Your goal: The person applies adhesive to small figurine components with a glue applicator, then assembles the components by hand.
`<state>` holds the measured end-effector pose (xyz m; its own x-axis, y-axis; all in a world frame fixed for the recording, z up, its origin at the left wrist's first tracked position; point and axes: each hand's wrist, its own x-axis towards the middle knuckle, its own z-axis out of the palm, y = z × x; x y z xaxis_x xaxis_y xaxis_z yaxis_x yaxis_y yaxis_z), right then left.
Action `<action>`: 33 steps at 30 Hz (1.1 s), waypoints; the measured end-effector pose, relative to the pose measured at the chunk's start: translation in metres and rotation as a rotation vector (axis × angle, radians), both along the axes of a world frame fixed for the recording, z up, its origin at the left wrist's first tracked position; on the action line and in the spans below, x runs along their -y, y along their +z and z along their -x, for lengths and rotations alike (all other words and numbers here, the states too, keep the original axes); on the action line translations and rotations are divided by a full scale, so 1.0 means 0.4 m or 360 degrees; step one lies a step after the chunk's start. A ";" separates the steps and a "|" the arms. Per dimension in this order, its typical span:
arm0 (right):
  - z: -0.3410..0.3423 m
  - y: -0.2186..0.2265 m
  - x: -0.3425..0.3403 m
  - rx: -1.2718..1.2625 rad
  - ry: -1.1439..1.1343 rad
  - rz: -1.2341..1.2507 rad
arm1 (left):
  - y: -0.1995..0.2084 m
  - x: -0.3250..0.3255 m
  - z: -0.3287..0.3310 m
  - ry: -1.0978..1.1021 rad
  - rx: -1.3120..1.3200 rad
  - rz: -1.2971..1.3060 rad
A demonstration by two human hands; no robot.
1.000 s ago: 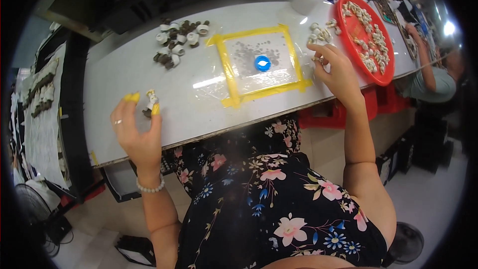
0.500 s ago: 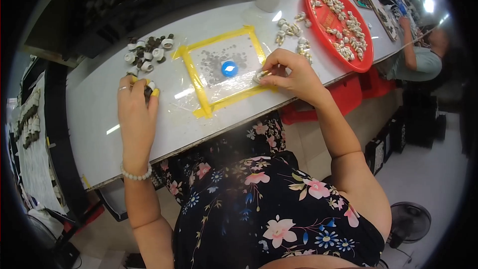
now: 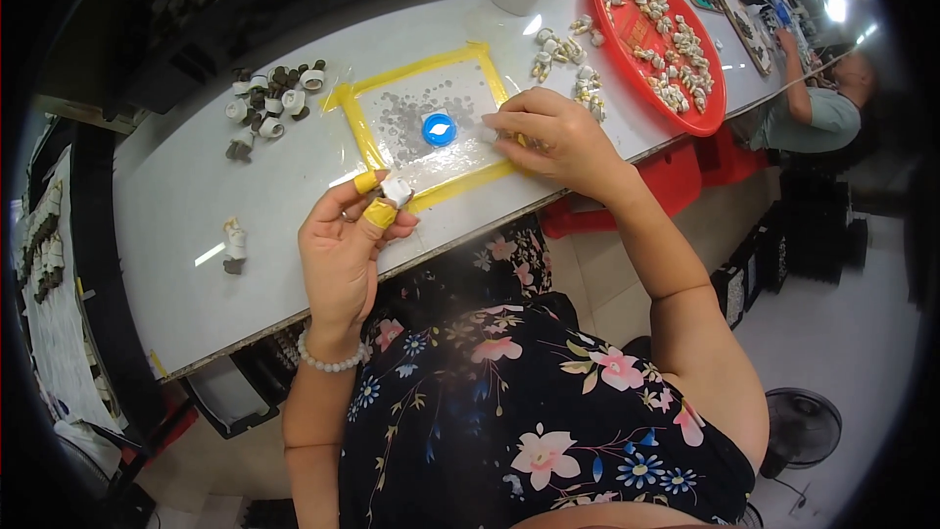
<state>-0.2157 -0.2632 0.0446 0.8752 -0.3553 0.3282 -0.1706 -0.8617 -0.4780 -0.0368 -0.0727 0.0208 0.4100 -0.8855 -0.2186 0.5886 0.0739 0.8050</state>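
White piece [image 3: 397,190] in left grip [image 3: 339,243]; between yellow-covered thumb [image 3: 379,214] and finger [image 3: 366,181]

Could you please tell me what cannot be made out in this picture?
In the head view:
- Blurred piece in the right hand: shape unclear, mostly covered by that hand.
- White piece in the left hand: lower side hidden by the grip.
- Co-worker's hand: too small to tell what it holds.

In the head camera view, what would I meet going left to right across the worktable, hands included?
By their middles: the lone white-and-brown piece, the left hand, the round blue item, the right hand, the red tray.
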 end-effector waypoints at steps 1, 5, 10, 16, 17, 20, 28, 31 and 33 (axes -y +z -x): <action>-0.008 0.001 -0.002 -0.0016 0.0008 0.0101 | 0.001 0.004 0.005 0.0032 -0.0008 -0.0051; -0.033 0.012 -0.003 -0.0095 0.0036 0.0326 | -0.001 0.003 0.003 0.0038 -0.0009 -0.0003; -0.054 0.030 0.000 -0.0169 0.0026 0.0169 | -0.020 -0.002 -0.002 -0.0009 -0.0050 0.0156; -0.097 0.037 -0.008 -0.0093 0.0106 -0.0010 | -0.020 -0.002 0.004 0.0034 -0.0022 0.0165; -0.104 0.037 -0.007 -0.0105 0.0146 0.0038 | -0.020 -0.001 0.003 0.0035 -0.0023 0.0166; -0.115 0.038 -0.004 -0.0201 0.0208 0.0189 | -0.025 0.000 0.003 0.0005 -0.0055 0.0195; -0.127 0.054 -0.003 -0.0403 0.0259 0.0292 | -0.033 -0.003 0.006 0.0075 -0.0033 0.0239; -0.110 0.056 -0.007 -0.0249 0.0167 -0.0039 | -0.036 -0.002 0.008 0.0074 -0.0050 0.0264; -0.099 0.056 -0.019 -0.0181 0.0098 -0.0228 | -0.036 0.000 0.010 0.0084 -0.0053 0.0259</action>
